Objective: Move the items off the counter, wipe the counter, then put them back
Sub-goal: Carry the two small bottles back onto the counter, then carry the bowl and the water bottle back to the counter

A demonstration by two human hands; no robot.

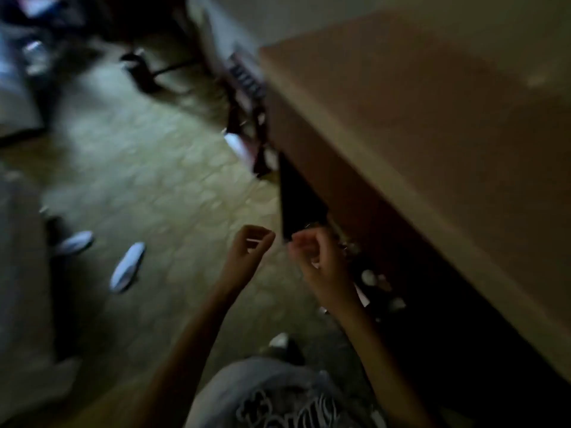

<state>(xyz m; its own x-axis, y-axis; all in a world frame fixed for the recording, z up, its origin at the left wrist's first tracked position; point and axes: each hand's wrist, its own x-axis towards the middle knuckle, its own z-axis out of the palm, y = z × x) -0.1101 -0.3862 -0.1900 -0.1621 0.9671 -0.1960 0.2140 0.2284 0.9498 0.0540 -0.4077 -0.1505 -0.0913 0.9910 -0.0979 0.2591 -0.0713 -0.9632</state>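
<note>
We are viewing a dim, motion-blurred scene. The counter (417, 97) is running along the right, its brown top showing bare in the visible part. Both hands are raised in front of the person, over the floor (160, 168) and beside the counter's front edge. The left hand (251, 245) is curling its fingers loosely toward the thumb; we cannot tell whether it is pinching anything. The right hand (315, 257) is curling likewise, just beside a dark panel (298, 205) under the counter; its contents, if any, are too blurred to confirm. Small pale items (370, 278) are lying in the shadow below the counter, unidentifiable. Two white shoes (128, 267) are lying on the floor at left.
</note>
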